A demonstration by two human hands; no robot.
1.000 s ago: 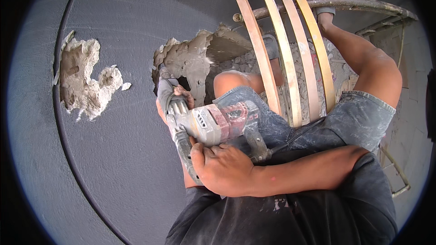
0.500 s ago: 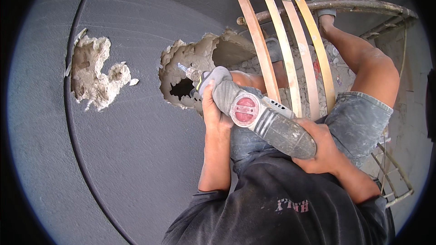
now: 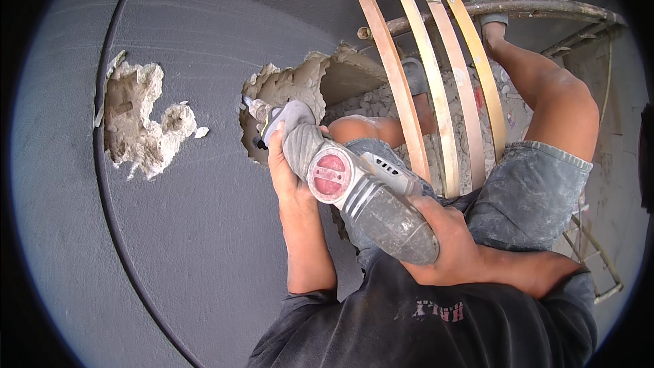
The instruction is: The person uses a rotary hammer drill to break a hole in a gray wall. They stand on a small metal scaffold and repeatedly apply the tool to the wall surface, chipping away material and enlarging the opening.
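Note:
A dusty grey rotary hammer (image 3: 385, 215) with a round red cap lies slantwise across my lap, its nose toward the wall at upper left. My left hand (image 3: 287, 172) is wrapped under the front of the tool, just behind its chuck. At the rear, my right hand (image 3: 446, 242) grips the handle end. The short bit (image 3: 249, 102) reaches to the left rim of a large broken hole (image 3: 286, 85) in the dark grey wall; whether its tip touches the rim I cannot tell.
Left of the hole is a smaller chipped patch (image 3: 139, 112), beside a black cable (image 3: 109, 191). Several wooden strips (image 3: 398, 82) stand between my legs and the hole. Rubble (image 3: 371, 102) lies beyond them, and a rusty scaffold pipe (image 3: 524, 5) runs under my foot.
Both hands have moved left with the rotary hammer. Its bit has gone from over the dark opening to the hole's left rim, and the rear has swung down and left.

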